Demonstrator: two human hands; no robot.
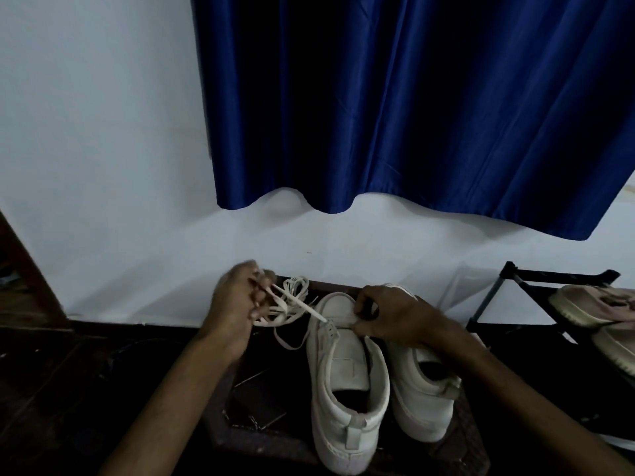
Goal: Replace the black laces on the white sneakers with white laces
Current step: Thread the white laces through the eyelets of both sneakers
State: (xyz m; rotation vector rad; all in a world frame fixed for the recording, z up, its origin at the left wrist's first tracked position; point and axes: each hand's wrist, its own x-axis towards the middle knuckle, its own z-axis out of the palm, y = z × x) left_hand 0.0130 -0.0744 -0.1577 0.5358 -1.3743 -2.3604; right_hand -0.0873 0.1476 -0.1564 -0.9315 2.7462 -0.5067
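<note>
Our left hand (237, 304) grips the bunched white lace (295, 298), which runs to a front eyelet of the sneaker (347, 379) on the mat (240, 438). Our right hand (391, 316) pinches its tongue. Lacing looks barely started; next, we should draw the lace through evenly.

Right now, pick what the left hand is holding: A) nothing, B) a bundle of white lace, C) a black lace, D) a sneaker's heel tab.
B: the left hand grips a bunched white lace whose end runs to a front eyelet of the nearer sneaker.
</note>
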